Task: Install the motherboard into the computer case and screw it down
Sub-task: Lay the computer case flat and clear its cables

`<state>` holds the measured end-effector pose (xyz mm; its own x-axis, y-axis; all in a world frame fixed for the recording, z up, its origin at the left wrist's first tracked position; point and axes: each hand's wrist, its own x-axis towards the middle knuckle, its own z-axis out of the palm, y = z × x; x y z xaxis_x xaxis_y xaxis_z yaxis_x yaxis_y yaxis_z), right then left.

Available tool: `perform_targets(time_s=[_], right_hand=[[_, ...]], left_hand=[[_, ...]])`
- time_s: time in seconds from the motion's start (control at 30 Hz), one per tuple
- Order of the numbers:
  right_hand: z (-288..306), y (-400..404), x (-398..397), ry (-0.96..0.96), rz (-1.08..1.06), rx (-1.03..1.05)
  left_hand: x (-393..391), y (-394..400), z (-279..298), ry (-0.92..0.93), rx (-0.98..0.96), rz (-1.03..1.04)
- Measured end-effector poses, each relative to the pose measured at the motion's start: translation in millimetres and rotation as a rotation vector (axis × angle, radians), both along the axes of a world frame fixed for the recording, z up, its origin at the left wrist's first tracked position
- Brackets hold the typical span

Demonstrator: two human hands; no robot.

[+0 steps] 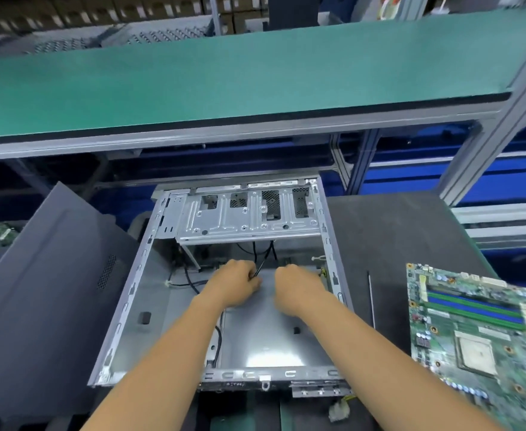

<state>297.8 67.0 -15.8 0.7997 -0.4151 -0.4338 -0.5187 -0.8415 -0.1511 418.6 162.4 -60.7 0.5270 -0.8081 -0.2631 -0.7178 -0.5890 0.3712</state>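
The open case (224, 306) lies on the bench with its floor bare; the motherboard (485, 337) rests outside it at four o'clock, long side running toward five, nearer the right hand (299, 283). The left hand (235, 279) pinches a black cable (263, 262); whether the right hand holds anything cannot be told.
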Motion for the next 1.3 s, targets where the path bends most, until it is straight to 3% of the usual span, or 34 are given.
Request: perform_targets(time_s=[0.3, 0.5, 0.83, 1.3], right_hand=[[3, 65, 45, -0.011, 0.01, 0.002], [-2, 95, 72, 0.006, 0.079, -0.014], [-2, 99, 78, -0.024, 0.075, 0.04], [1, 97, 78, -0.119, 0.059, 0.102]], left_hand=[[50, 61, 0, 0.04, 0.001, 0.037], [82, 94, 4, 0.095, -0.095, 0.087], [77, 86, -1, 0.027, -0.075, 0.006], [76, 85, 0, 0.127, -0.092, 0.057]])
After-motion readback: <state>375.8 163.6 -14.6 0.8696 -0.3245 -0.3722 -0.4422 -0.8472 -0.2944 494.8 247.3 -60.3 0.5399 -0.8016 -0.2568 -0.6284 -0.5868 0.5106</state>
